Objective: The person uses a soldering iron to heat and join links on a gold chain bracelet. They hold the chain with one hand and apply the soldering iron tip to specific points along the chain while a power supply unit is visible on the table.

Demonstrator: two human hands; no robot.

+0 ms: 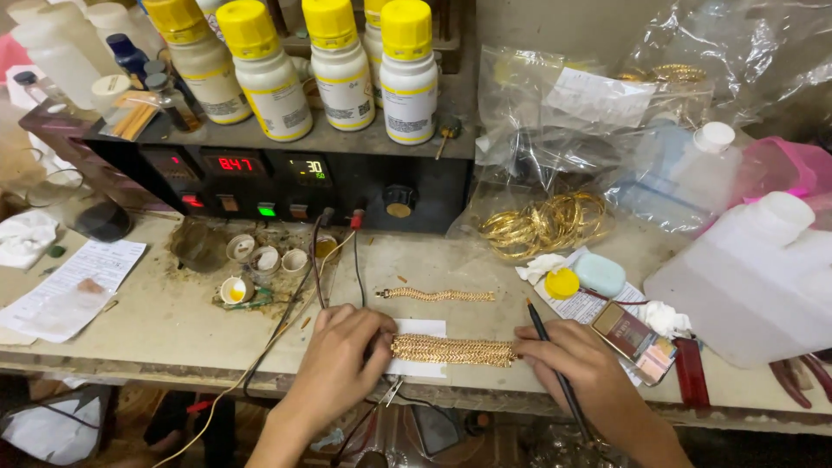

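Observation:
A wide gold woven bracelet [452, 350] lies flat on a small white pad [419, 331] near the bench's front edge. My left hand [343, 360] presses down on the bracelet's left end. My right hand [579, 369] touches its right end and holds a thin black pen-like tool [551, 362], tip pointing away from me. A narrower gold chain [438, 295] lies a little farther back on the bench [156, 312].
A black power unit [286, 178] with red and green readouts stands at the back, white yellow-capped bottles [338, 65] on top. Small cups [264, 258] and wires sit left. Gold bangles in plastic bags [544, 224], a large white jug [754, 273] and red pliers [793, 377] lie right.

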